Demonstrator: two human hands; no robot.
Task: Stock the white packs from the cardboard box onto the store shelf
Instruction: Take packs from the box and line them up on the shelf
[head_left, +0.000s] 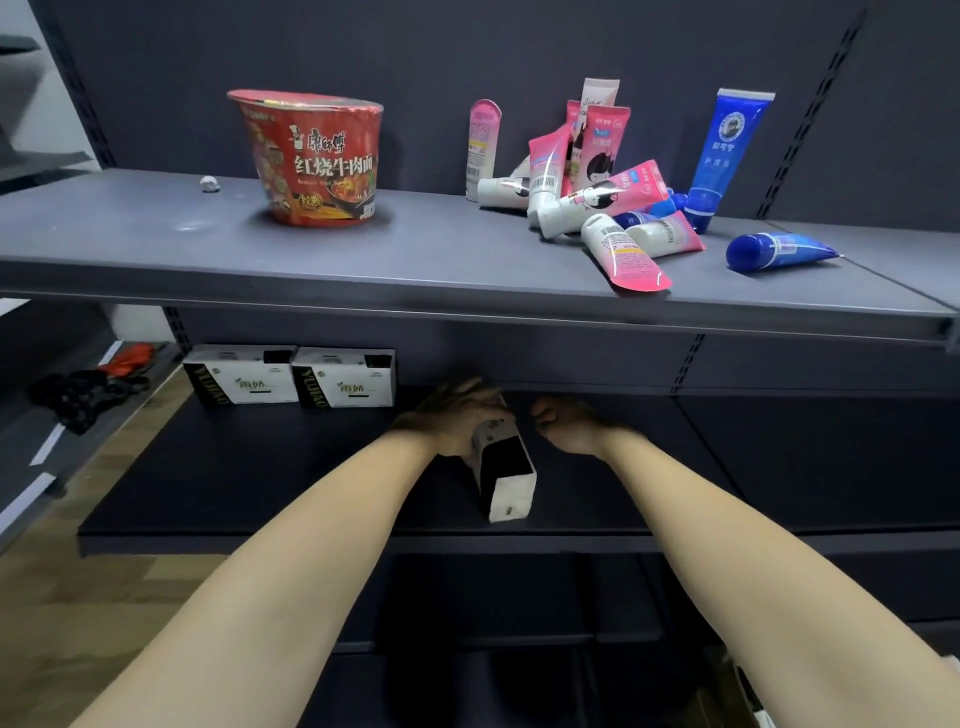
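Nearest the camera, two bare forearms are stretched over the front edge of the lower shelf (291, 493). A white pack (506, 475) with a black panel is seen just behind that front edge, near the middle of the shelf's width, standing end-on and tilted slightly. Its far upper end is gripped by the left hand (457, 415), the fingers curled over the top. Just to the right of the pack, apart from it, the right hand (563, 423) is held with fingers curled in and nothing in them.

The pack is judged to be a light, stiff carton with smooth, somewhat slippery printed faces; it would best be taken across its narrow sides, thumb against fingers, and turned to face forward without being crushed.

Farther back, at the rear left corner of the same shelf, two stocked packs (291, 376) are set side by side, touching, labels forward. On the upper shelf (156, 244), a red noodle cup (311, 158) is stood toward the left, and a heap of pink and blue tubes (613, 187) is spread toward the right rear. The cardboard box cannot be made out clearly.
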